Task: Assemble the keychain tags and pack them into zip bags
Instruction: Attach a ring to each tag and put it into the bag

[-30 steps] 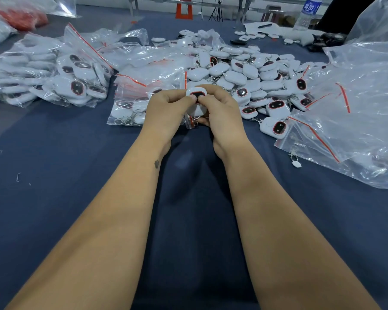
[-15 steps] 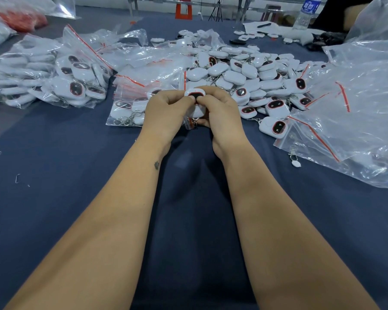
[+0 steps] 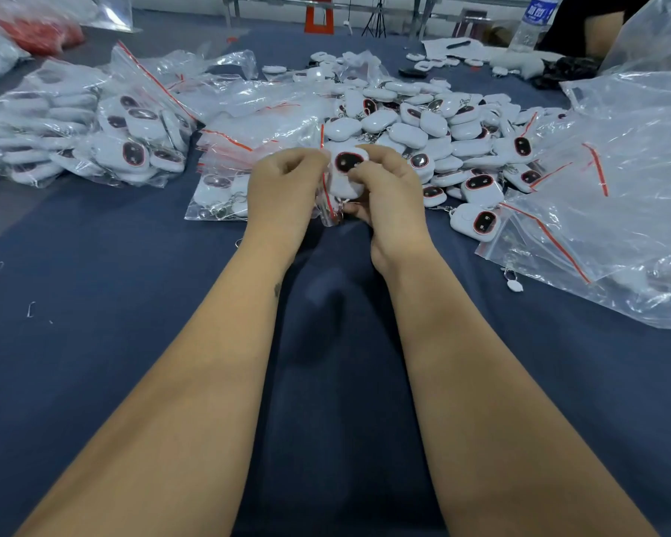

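Observation:
Both my hands meet over the blue table, holding a white keychain tag [image 3: 345, 170] with a dark red-rimmed window, inside a small clear zip bag [image 3: 329, 207] with a red strip. My left hand [image 3: 283, 195] pinches the bag's left edge. My right hand [image 3: 388, 199] curls round the tag and bag from the right, thumb across the tag's face. A metal ring hangs below the tag, partly hidden. Behind lies a heap of loose white tags [image 3: 434, 129].
Filled zip bags [image 3: 128, 145] pile at the left, one [image 3: 225, 195] just left of my hands. Empty clear bags [image 3: 616, 211] spread at the right, with a small white piece [image 3: 514, 284] at their near edge. A water bottle [image 3: 531, 17] and another person's arm [image 3: 601, 32] are far right.
My hands have parted a little, so more of the tag's dark window shows between them. They stay in the same spot above the table.

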